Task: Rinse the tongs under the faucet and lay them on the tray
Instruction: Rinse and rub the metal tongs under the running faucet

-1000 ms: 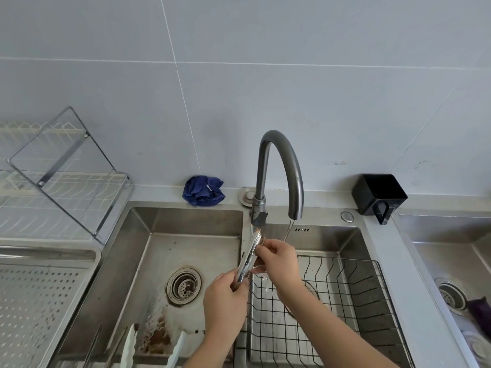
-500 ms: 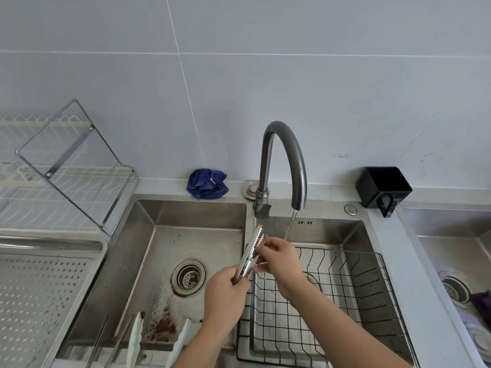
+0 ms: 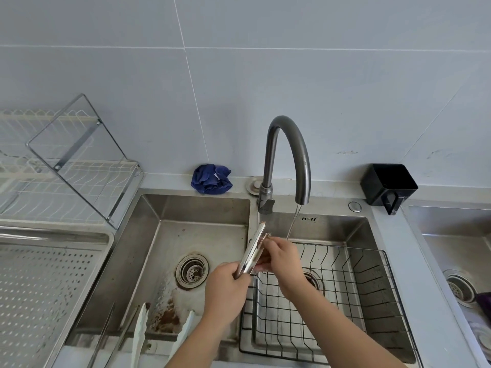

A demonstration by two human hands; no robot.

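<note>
Metal tongs [image 3: 254, 248] with toothed tips point up and away over the divider between the two sink basins. My left hand [image 3: 225, 290] grips their handle end. My right hand [image 3: 280, 254] holds the jaws near the tips, fingers pinched on them. A dark curved faucet [image 3: 288, 155] runs a thin stream of water [image 3: 292, 224] that falls just right of the tong tips, onto my right hand. The perforated steel tray [image 3: 39, 288] lies at the left.
A black wire basket [image 3: 345, 301] sits in the right basin. White tongs [image 3: 140, 333] and thin metal tongs [image 3: 106, 335] rest in the stained left basin. Behind are a blue cloth [image 3: 211, 179], a black cup [image 3: 388, 184] and a dish rack [image 3: 66, 166].
Both hands and the tongs stay in nearly the same place beside the stream; my right fingers have shifted slightly along the jaws. The view has tilted down a little.
</note>
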